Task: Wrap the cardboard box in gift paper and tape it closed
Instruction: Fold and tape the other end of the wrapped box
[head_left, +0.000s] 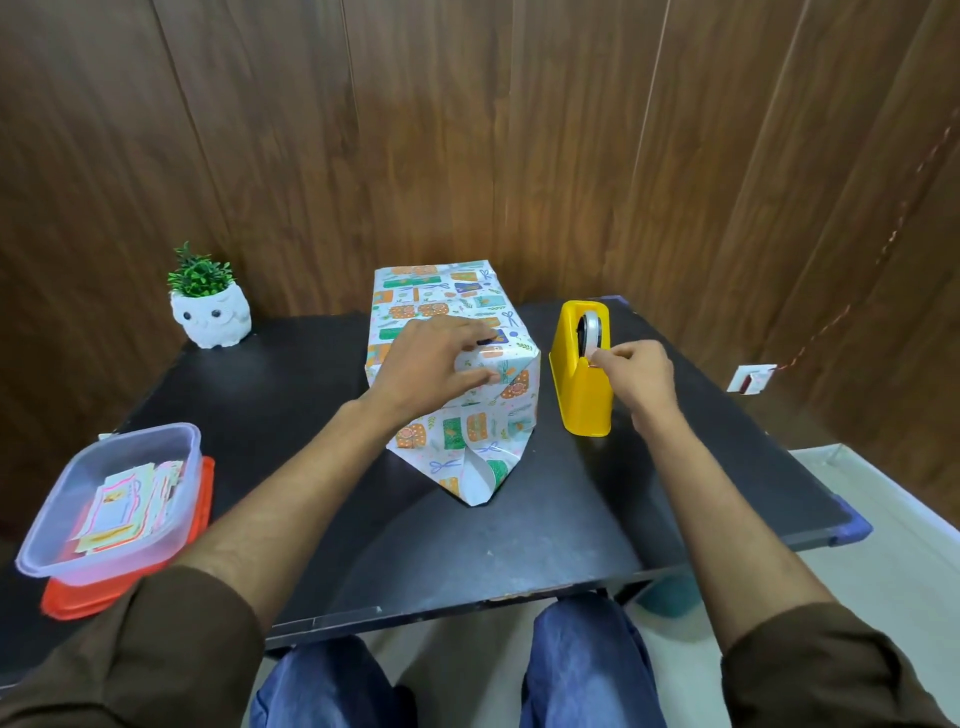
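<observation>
At mid worktop (571, 519), black, matte: cardboard box in white gift paper with a printed present pattern (431, 291), near-end flap (467, 478) loose on the surface. Your left hand (426, 364) rests on top, fingers spread and pressing the fold down. Your right hand (639, 374) pinches the tape end (589, 354) at the yellow plastic tape dispenser (576, 395), just right of the box. Far left: clear plastic tub of paper scraps (78, 493).

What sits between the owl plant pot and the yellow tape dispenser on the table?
The gift-wrapped box, with the left hand resting on its folded paper, as the head view shows.
</observation>
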